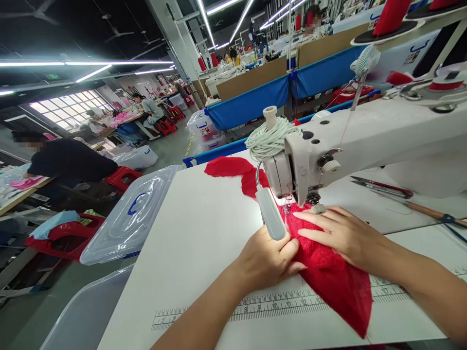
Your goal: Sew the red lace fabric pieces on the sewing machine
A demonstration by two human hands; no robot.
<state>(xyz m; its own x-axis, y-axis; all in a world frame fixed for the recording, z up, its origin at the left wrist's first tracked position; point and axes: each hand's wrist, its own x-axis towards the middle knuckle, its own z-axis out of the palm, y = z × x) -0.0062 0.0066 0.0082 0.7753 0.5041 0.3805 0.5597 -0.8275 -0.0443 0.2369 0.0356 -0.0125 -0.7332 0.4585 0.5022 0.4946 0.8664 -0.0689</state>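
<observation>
A piece of red lace fabric (335, 282) lies under the needle of a white sewing machine (365, 136), its pointed end spread toward me over the table's printed ruler. At the fabric's left edge, just below the grey lamp head (271, 214), my left hand (268, 255) is closed with the edge pinched between thumb and fingers. My right hand (339, 236) rests flat on the fabric to the right of the presser foot (286, 209), fingers stretched toward it. Behind the needle, more red fabric pieces (228, 166) lie on the table.
Thread snips (383, 187) and a wooden-handled tool (425, 210) lie right of my right hand. A lidded plastic box (146, 209) stands left of the white table (189, 243). Pale green cord (272, 138) is coiled on the machine head. Other people sit at tables farther left.
</observation>
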